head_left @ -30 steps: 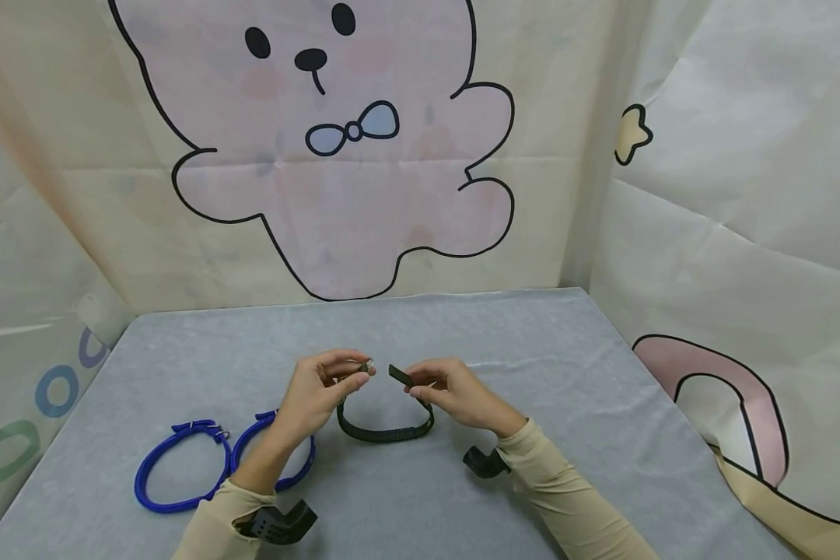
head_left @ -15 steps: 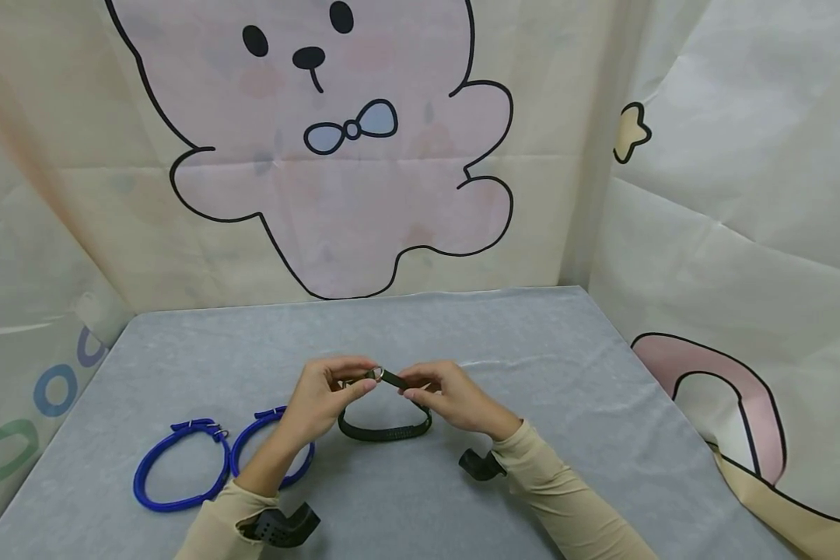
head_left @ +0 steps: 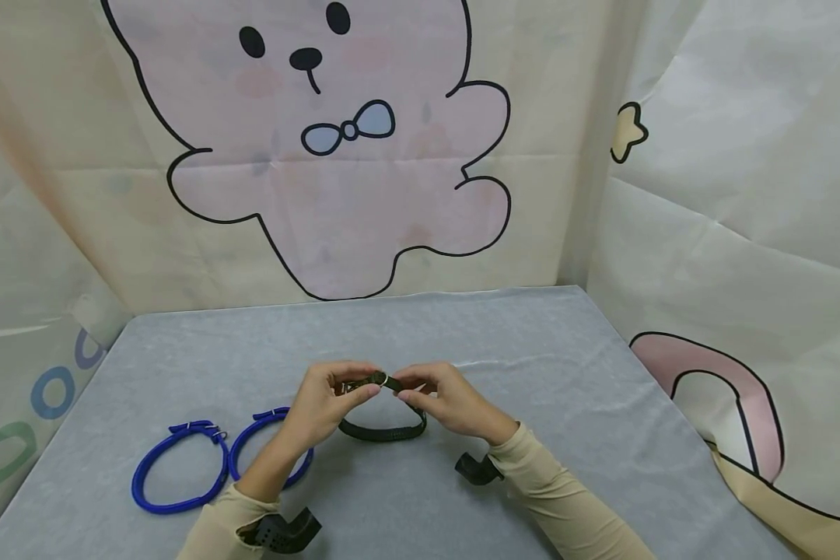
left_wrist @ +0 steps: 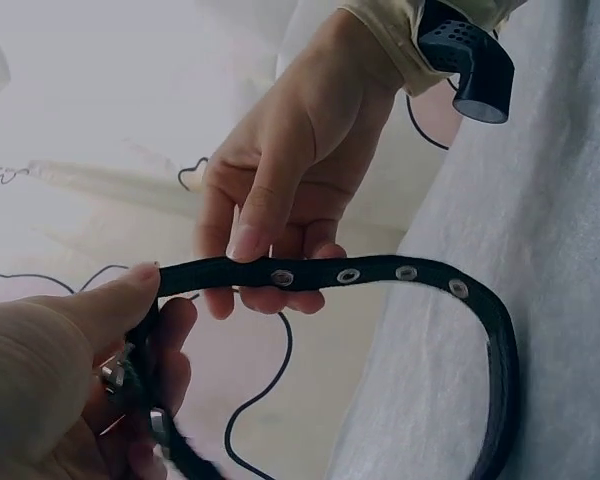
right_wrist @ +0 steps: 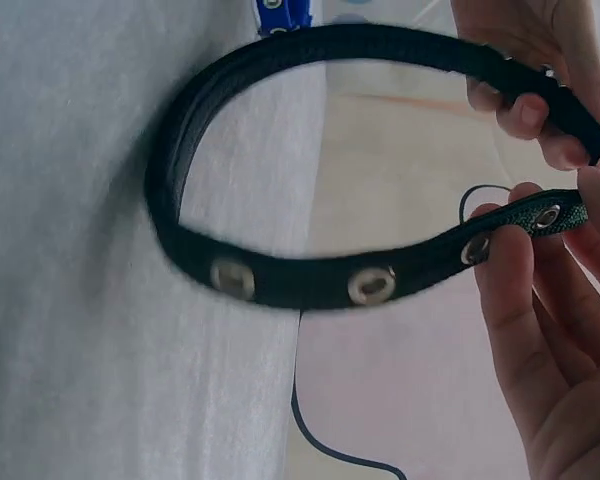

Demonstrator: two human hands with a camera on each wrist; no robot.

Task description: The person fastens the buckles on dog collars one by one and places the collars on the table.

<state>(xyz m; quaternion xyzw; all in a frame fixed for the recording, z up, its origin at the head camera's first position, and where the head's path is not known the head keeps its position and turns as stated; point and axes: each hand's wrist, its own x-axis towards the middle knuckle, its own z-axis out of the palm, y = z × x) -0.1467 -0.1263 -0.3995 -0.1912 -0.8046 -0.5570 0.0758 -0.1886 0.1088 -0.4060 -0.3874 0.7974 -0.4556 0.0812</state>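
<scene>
A dark green collar with metal eyelets forms a loop over the table between both hands. My left hand pinches its buckle end between thumb and fingers. Opposite it, my right hand pinches the strap end, which meets the ring-like metal buckle between the fingertips. In the left wrist view several eyelets run along the strap, and the left thumb lies right at the strap's tip. The right wrist view shows the loop hanging down toward the cloth, partly blurred.
Two blue collars lie side by side on the grey cloth-covered table, the outer blue collar at far left and the inner blue collar partly behind the left forearm. Printed curtains stand around the table.
The hands have come closer together. The strap end, apart from the buckle a second ago, now passes into it, and the loop has narrowed slightly. The blue collars have not moved.
</scene>
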